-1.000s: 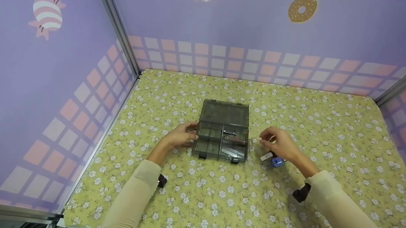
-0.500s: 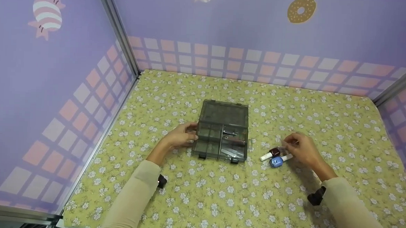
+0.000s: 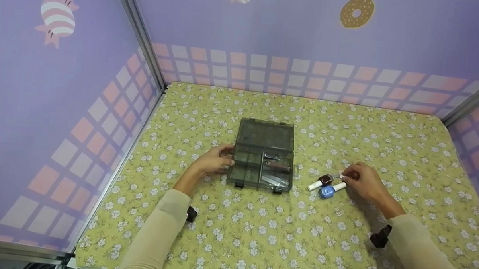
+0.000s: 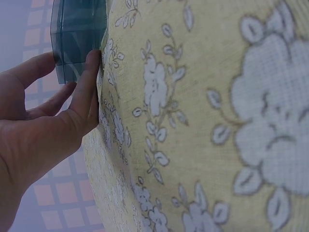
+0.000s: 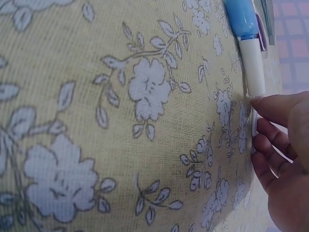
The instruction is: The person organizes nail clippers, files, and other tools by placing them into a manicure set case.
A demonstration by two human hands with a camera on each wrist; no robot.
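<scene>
Box [image 3: 248,158], smoky translucent plastic, toward left edge of yellow floral table [image 3: 299,240]: likely light, stiff; left hand [image 3: 211,161] grips its side. Right hand [image 3: 363,182] pinches slim white piece [image 5: 254,126], probably slick: hold mid-length.

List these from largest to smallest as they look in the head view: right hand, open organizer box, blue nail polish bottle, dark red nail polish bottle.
1. Open organizer box
2. Right hand
3. Blue nail polish bottle and dark red nail polish bottle: too alike to rank
</scene>
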